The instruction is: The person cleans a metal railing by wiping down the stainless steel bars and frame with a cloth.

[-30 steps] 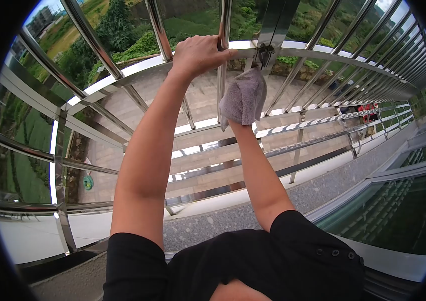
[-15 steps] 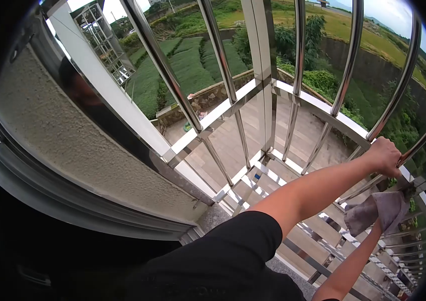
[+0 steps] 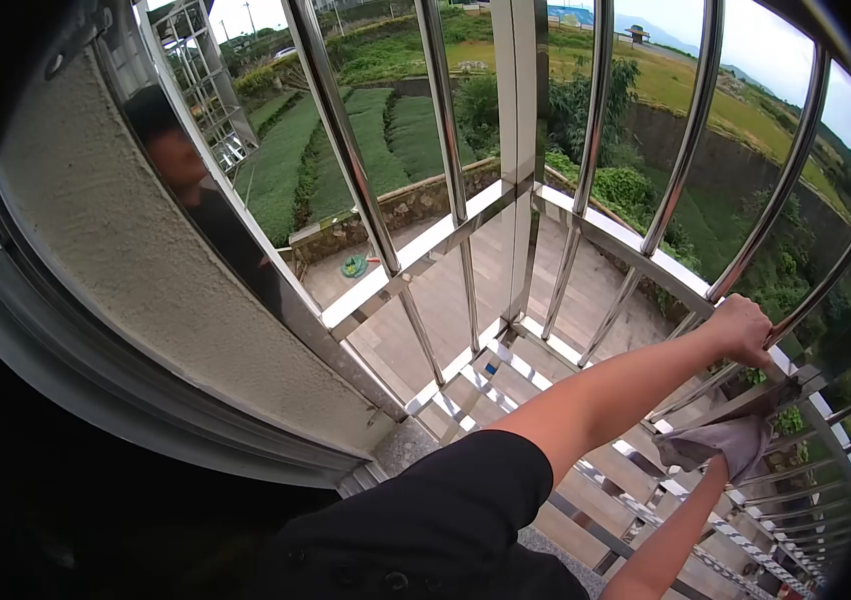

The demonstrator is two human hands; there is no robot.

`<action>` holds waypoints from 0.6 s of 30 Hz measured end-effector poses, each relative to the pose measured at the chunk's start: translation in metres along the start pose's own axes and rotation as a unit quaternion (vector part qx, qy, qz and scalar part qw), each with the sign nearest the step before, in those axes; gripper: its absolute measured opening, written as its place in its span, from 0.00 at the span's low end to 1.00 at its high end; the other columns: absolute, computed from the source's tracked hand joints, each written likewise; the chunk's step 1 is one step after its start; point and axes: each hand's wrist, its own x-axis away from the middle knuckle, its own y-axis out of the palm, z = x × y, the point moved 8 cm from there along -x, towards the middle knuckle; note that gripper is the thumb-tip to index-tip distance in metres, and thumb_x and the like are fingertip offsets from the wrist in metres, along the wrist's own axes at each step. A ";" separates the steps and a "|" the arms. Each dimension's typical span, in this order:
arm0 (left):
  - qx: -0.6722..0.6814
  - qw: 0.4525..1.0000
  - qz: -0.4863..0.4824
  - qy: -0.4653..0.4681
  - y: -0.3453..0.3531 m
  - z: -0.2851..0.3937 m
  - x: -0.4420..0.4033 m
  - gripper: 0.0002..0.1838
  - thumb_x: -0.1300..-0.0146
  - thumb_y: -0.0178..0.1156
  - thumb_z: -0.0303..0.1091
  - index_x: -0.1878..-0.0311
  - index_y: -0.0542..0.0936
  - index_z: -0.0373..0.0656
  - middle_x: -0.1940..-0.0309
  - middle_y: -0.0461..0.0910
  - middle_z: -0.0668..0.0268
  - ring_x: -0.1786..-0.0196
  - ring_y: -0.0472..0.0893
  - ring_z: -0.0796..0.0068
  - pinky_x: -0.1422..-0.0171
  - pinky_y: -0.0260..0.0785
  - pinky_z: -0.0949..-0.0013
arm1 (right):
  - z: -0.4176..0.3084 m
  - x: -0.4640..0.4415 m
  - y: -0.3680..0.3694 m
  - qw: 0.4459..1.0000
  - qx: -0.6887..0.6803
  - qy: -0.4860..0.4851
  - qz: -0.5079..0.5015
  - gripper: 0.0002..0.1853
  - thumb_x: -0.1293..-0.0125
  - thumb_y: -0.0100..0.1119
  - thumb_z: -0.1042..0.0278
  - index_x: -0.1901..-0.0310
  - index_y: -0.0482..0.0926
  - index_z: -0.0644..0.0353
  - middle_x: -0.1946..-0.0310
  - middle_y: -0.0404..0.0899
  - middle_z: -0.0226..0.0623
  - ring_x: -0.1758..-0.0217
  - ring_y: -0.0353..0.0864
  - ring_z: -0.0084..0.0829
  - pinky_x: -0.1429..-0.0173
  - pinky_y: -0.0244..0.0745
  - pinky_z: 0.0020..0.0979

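My left hand (image 3: pixel 742 332) is wrapped round the shiny metal railing (image 3: pixel 680 275), at the top face of its horizontal rail beside an upright bar. Below it, my right hand is covered by a greyish-purple cloth (image 3: pixel 710 446), so its fingers are hidden. The cloth drapes over that hand and lies close against the railing's lower side, near a rail joint. Whether it presses on the metal there I cannot tell.
A thick square corner post (image 3: pixel 519 150) joins two runs of bars ahead. Metal slats (image 3: pixel 505 375) form the cage floor, with a small blue item (image 3: pixel 490 369) on them. A rough wall (image 3: pixel 145 270) and dark window frame stand to the left. Paving and green fields lie below.
The view has tilted slightly upward, showing more of the horizon. My left hand keeps its hold on the railing. The cloth's folds have changed shape as my right hand shifts slightly.
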 end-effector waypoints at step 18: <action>0.359 0.847 0.052 -0.389 0.142 -0.064 0.357 0.27 0.38 0.61 0.42 0.39 0.71 0.39 0.51 0.79 0.56 0.52 0.80 0.63 0.47 0.73 0.65 | -0.210 0.203 0.018 0.866 -0.369 0.195 -0.276 0.26 0.30 0.54 0.61 0.33 0.62 0.57 0.36 0.66 0.37 0.35 0.66 0.35 0.27 0.59 0.37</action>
